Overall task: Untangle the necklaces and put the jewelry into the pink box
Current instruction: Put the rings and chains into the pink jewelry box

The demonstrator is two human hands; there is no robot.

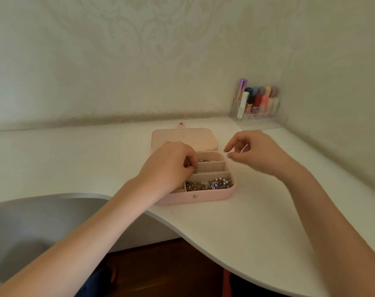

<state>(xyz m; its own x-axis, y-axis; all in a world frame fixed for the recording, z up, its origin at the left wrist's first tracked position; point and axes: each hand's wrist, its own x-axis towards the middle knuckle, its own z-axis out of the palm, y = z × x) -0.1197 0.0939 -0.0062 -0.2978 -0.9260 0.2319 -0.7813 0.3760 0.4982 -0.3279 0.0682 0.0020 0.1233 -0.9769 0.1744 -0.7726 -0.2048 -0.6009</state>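
The pink box [206, 197] lies open on the white desk, its lid [182, 138] folded back flat. A tangle of gold and silver jewelry with pearls and a blue stone [212, 185] fills the front compartment. A small ring-like piece [203, 160] sits in the back compartment. A thin chain [208, 172] lies along the middle divider. My left hand [171, 166] covers the box's left side, fingers curled down and pinching at the end of that chain; the fingertips are partly hidden. My right hand [257, 153] hovers just right of the box, blurred, with thumb and forefinger apart and nothing between them.
A clear organizer with lipsticks and coloured tubes [257, 103] stands in the back right corner against the wall. The desk's curved front edge [193, 236] runs below the box. A grey rounded surface [32, 228] lies at the lower left.
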